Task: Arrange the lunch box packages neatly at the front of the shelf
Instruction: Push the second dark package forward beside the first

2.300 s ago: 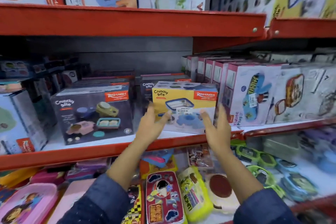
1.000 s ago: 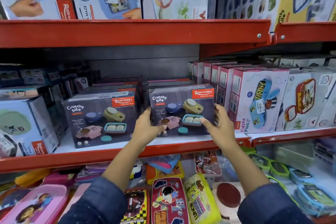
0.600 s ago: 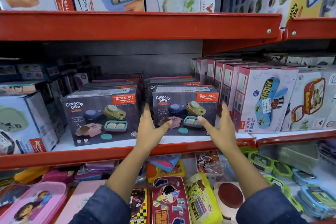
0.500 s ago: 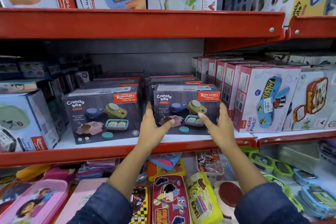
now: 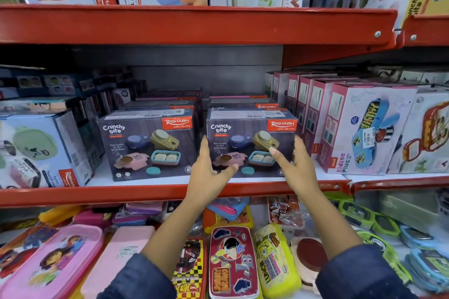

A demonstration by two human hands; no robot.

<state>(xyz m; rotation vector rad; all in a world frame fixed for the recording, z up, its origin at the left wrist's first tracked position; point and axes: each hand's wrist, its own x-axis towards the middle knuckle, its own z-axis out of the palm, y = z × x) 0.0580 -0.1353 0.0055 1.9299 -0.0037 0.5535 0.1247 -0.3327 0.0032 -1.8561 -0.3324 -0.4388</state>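
Two dark grey "Crunchy bite" lunch box packages stand side by side at the front of the middle shelf (image 5: 150,193). The left package (image 5: 148,145) stands alone. My left hand (image 5: 209,170) lies against the left edge of the right package (image 5: 245,136), thumb across its front. My right hand (image 5: 295,165) presses on its right edge, index finger stretched over the front. The package stands upright on the shelf, front face forward, level with its neighbour. More of the same packages are lined up behind both.
Pink and white "Kidzee Plus" boxes (image 5: 359,133) stand close on the right, a pale blue box (image 5: 36,148) on the left. The red upper shelf (image 5: 194,24) hangs overhead. Below lie loose lunch boxes, among them a red one (image 5: 233,262) and a pink one (image 5: 56,262).
The package showed a yellow and blue face, tilted, at first. It was turned dark face forward and set down at the shelf front. My hands have stayed at its sides.
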